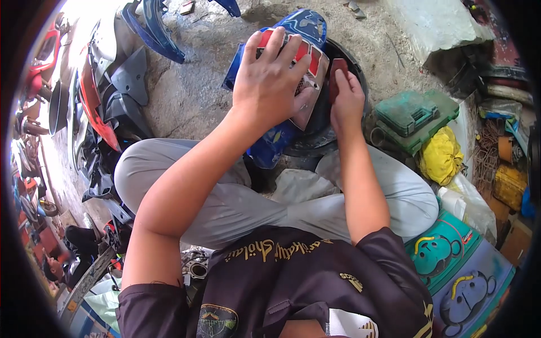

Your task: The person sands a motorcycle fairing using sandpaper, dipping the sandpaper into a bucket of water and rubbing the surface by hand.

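Note:
My left hand [270,76] lies with spread fingers over a glossy blue plastic motorcycle panel [307,23]. Beneath the fingers shows a red, white and black sticker sheet [315,62], partly hidden by that hand. In my right hand [346,101] is a flat dark red piece [338,73], pinched between thumb and fingers; it looks like a small squeegee or block, but I cannot tell which. That hand is just right of the panel, over the rim of a round black tub [360,73] under it.
More blue panels [152,28] lie on the concrete floor [189,84] at the upper left. Black and red fairings [96,101] are piled along the left side. To the right are a green tool case [414,115], a yellow bag [442,155] and panels with painted cartoon faces [439,253].

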The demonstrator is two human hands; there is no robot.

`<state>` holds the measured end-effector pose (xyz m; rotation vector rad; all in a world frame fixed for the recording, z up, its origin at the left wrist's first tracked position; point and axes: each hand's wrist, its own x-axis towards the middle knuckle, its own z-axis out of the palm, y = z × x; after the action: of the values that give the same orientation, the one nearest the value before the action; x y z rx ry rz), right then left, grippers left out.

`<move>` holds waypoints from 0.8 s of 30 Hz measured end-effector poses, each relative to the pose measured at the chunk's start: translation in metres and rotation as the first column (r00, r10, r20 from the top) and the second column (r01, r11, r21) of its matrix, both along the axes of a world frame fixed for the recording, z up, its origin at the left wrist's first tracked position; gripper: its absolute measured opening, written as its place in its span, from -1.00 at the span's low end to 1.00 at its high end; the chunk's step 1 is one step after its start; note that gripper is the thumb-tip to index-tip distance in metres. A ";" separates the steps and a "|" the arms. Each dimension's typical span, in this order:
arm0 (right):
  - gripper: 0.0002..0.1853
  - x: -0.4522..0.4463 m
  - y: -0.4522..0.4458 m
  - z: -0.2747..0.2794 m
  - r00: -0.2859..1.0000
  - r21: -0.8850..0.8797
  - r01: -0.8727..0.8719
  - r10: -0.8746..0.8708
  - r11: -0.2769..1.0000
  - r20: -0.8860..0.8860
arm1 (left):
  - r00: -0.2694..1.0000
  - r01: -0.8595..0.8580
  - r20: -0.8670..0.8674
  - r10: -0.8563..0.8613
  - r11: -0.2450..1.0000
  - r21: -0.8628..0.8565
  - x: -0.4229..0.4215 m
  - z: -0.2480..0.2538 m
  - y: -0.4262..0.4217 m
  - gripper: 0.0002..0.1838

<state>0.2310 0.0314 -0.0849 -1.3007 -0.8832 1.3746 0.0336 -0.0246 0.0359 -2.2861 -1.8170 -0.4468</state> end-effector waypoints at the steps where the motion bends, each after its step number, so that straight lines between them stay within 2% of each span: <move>1: -0.73 0.000 0.006 0.005 0.999 -0.029 0.003 -0.004 1.000 -0.036 | 1.000 -0.006 -0.008 0.006 1.000 -0.010 0.000 0.001 -0.001 -0.41; 2: -0.73 0.000 0.013 0.006 0.997 -0.061 0.003 -0.007 0.998 -0.075 | 1.000 -0.005 0.008 0.005 1.000 -0.004 0.000 0.001 -0.001 -0.41; 3: -0.74 -0.007 0.021 0.003 0.999 0.087 0.011 -0.015 0.996 0.051 | 1.000 -0.006 0.020 0.006 1.000 0.004 0.000 0.000 -0.001 -0.42; 6: -0.75 -0.008 0.028 0.012 0.907 0.274 -0.164 0.036 0.948 0.419 | 1.000 -0.014 0.020 0.013 1.000 0.028 0.000 -0.003 0.000 -0.44; 7: -0.80 -0.008 0.031 0.013 0.855 0.371 -0.263 0.036 0.891 0.517 | 1.000 -0.014 0.023 0.013 0.999 0.031 0.000 -0.004 0.000 -0.44; 10: -0.82 -0.006 0.039 0.022 0.729 0.485 -0.449 -0.007 0.750 0.685 | 1.000 -0.016 0.020 0.015 0.999 0.035 0.000 -0.004 0.001 -0.45; 11: -0.87 -0.006 0.041 0.026 0.697 0.520 -0.490 -0.043 0.700 0.716 | 1.000 -0.018 0.022 0.017 0.999 0.033 0.000 -0.004 0.001 -0.45; 15: -0.86 -0.007 0.033 0.028 0.707 0.612 -0.541 -0.081 0.577 0.702 | 1.000 -0.018 0.016 0.017 0.999 0.027 0.000 -0.002 0.001 -0.43; 18: -0.85 -0.005 0.035 0.025 0.695 0.572 -0.552 -0.044 0.607 0.718 | 1.000 -0.025 0.003 0.025 1.000 0.009 0.002 -0.001 0.001 -0.42; 19: -0.86 -0.006 0.045 0.024 0.695 0.589 -0.554 -0.063 0.589 0.717 | 1.000 -0.024 0.003 0.024 1.000 0.015 0.002 -0.002 0.001 -0.42; 24: -0.85 -0.011 0.028 0.023 0.708 0.576 -0.491 -0.086 0.654 0.701 | 1.000 -0.028 0.011 0.028 1.000 -0.010 0.002 -0.001 0.001 -0.42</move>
<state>0.2197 0.0590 -0.0615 -1.0249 -1.9414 0.4860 0.0355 -0.0236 0.0344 -2.2666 -1.8580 -0.4483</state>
